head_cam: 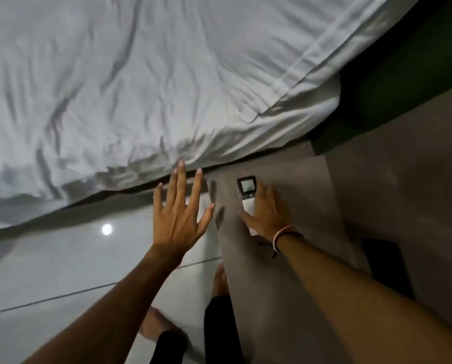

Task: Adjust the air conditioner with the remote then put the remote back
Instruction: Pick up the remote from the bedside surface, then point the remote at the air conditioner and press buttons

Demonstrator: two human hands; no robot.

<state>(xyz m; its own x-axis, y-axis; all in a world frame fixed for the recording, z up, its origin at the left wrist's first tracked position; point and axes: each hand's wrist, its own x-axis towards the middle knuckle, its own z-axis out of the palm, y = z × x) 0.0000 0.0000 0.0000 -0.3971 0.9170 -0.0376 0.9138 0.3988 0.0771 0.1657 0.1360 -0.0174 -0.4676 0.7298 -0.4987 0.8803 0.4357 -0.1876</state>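
Head view: we looked down at both our hands beside the bed (140, 88).
Remote (246, 195): lay on the grey bedside surface (298, 185), under our right hand (268, 215), fingers wrapped along it.
Left hand (178, 214): fingers spread, holding nothing, above the floor (48, 271).

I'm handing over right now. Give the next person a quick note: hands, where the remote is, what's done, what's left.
Left hand: empty, fingers spread, in the air over the edge of the grey bedside surface.
Right hand: laid over the lower part of the remote, which lies flat on that surface, screen end toward the bed. Whether the fingers actually grip it cannot be told.
Done: cannot tell from this view whether the air conditioner was adjusted; it is not in view.
Left: confirm that. If adjusted, let go of the remote; if not, pick it up, adjust, return it.
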